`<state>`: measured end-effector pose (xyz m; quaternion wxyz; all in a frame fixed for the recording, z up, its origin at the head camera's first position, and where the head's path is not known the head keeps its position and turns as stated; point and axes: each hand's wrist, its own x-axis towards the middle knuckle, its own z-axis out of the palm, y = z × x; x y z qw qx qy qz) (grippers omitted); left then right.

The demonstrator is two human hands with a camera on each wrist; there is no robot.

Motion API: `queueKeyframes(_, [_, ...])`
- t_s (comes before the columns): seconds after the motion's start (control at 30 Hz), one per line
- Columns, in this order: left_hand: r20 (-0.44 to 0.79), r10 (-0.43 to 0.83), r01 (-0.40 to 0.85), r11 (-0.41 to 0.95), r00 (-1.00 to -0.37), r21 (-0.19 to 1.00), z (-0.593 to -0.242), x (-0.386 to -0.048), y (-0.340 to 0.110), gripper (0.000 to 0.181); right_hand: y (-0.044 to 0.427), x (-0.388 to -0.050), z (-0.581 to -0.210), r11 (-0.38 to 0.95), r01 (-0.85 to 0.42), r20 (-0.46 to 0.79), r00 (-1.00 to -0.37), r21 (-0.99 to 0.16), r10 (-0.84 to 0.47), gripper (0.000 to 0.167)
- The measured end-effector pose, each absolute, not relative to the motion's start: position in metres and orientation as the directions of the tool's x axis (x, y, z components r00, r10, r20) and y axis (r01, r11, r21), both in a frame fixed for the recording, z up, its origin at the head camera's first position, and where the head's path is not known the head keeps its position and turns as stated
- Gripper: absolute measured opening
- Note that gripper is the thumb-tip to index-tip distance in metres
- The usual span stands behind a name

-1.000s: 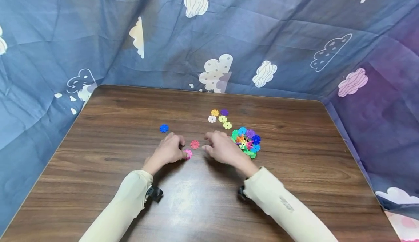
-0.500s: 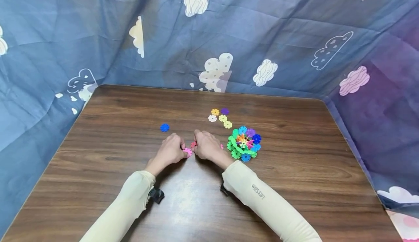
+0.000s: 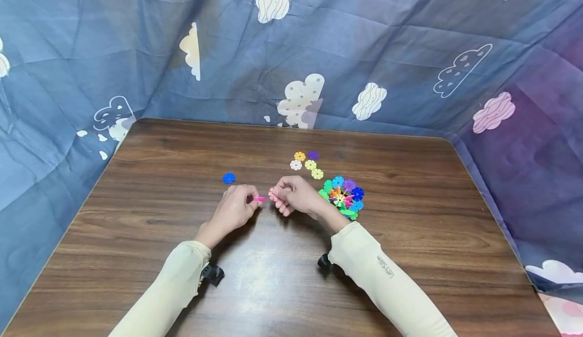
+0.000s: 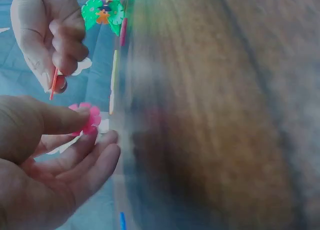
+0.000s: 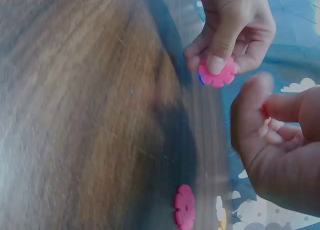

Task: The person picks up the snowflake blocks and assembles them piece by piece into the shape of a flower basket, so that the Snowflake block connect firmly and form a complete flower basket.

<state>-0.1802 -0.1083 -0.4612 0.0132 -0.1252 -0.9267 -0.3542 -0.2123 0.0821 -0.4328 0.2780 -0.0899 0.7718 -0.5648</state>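
Observation:
Thumb and fingers of my left hand (image 3: 231,208) pinch a pink snowflake disc (image 4: 92,121), a flat plastic piece with a notched rim. Across from it, my right hand (image 3: 298,194) pinches a red snowflake disc (image 3: 273,194), seen edge-on in the left wrist view. Both pieces are held above the table with a small gap between them. Beside the right hand stands a flower-like cluster of joined snowflake discs (image 3: 340,199), green and blue around an orange, yellow and pink middle. The right arm covers part of its near left side.
On the brown wooden table (image 3: 410,225), a blue disc (image 3: 229,178) lies beyond the left hand. Yellow, white, orange and purple discs (image 3: 310,165) lie further back. Another pink disc (image 5: 185,208) rests on the table in the right wrist view. A cloud-patterned cloth (image 3: 237,74) hangs behind.
My right hand has reached left, picked up the red disc and turned it upward. The left hand has taken hold of the pink disc, lifted it and tilted it.

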Motion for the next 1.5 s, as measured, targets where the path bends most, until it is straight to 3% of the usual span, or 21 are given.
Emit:
queueKeyframes(0.2, [0.201, 0.239, 0.309, 0.629, -0.950, 0.713, -0.455, -0.178, -0.105, 0.015, 0.086, -0.211, -0.428, 0.376, 0.099, -0.287, -0.826, -0.921, -0.486, 0.019])
queueKeyframes(0.43, [0.255, 0.203, 0.326, 0.582, -0.945, 0.745, -0.454, -0.177, -0.103, 0.014, 0.086, -0.213, -0.423, 0.375, 0.121, -0.293, -0.845, -0.919, -0.448, 0.022])
queueKeyframes(0.9, [0.193, 0.251, 0.311, 0.623, -0.948, 0.718, -0.449, -0.175, -0.096, 0.013, 0.084, -0.208, -0.423, 0.392, 0.137, -0.320, -0.832, -0.910, -0.453, 0.022])
queueKeyframes(1.17, [0.175, 0.259, 0.306, 0.662, -0.950, 0.684, -0.452, -0.175, -0.093, 0.019, 0.081, -0.209, -0.427, 0.500, 0.031, -0.286, -0.850, -0.865, -0.442, 0.020])
queueKeyframes(1.3, [0.114, 0.257, 0.248, 0.583, -0.960, 0.774, -0.456, -0.175, -0.094, 0.017, 0.083, -0.214, -0.430, 0.491, 0.055, -0.314, -0.829, -0.869, -0.463, 0.019])
queueKeyframes(1.43, [0.023, 0.241, 0.143, 0.495, -0.970, 0.857, -0.458, -0.176, -0.096, 0.042, 0.080, -0.216, -0.434, 0.466, 0.057, -0.304, -0.826, -0.883, -0.475, 0.016])
queueKeyframes(1.5, [0.019, 0.230, 0.128, 0.468, -0.973, 0.874, -0.461, -0.177, -0.099, 0.045, 0.077, -0.217, -0.436, 0.451, 0.058, -0.294, -0.831, -0.891, -0.473, 0.015])
